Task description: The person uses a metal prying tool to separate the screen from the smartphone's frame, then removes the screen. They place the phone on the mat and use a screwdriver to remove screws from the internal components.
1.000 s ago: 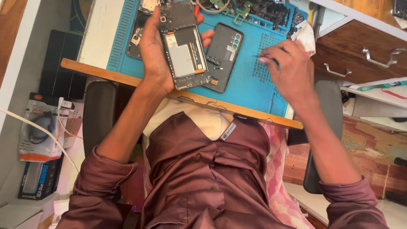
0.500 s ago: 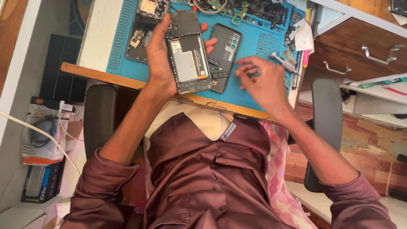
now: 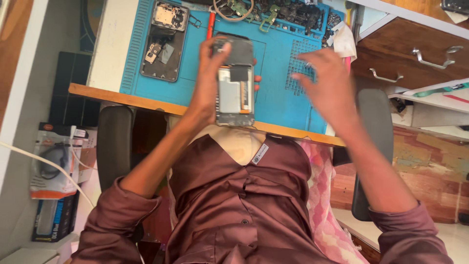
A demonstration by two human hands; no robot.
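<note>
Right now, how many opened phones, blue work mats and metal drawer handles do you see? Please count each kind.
Opened phones: 2, one held in the left hand, one lying on the mat
Blue work mats: 1
Metal drawer handles: 2
Total: 5

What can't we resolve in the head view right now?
- Right hand: motion-blurred; whether its fingers hold anything cannot be told.
- Opened phone in the left hand: the far side is hidden by the palm; small internal parts are too fine to read.
- Parts pile at the top of the blue mat: cut off by the frame edge.
- Second opened phone: its components are too small to identify.
</note>
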